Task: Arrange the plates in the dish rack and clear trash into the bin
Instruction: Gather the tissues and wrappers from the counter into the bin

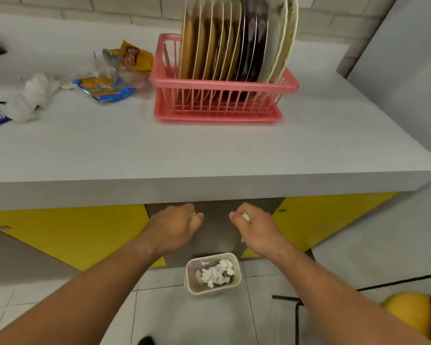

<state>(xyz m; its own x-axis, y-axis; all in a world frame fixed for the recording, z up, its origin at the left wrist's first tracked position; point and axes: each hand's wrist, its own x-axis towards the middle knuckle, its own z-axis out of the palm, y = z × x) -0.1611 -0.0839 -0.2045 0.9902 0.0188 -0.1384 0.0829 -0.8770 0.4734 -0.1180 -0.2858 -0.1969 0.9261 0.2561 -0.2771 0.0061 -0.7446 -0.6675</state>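
A paper scrap (pixel 244 216) is pinched in the grip of the right hand (pixel 255 229) over the bin (pixel 204 290), for dropping; whether the curled left hand (pixel 176 226) holds anything cannot be told.

Glossy pink plastic dish rack (pixel 224 87); matt grey tabletop (pixel 209 150); crumpled white paper (pixel 217 271) in cream plastic bin (pixel 192 286); shiny snack wrappers (pixel 107 89).
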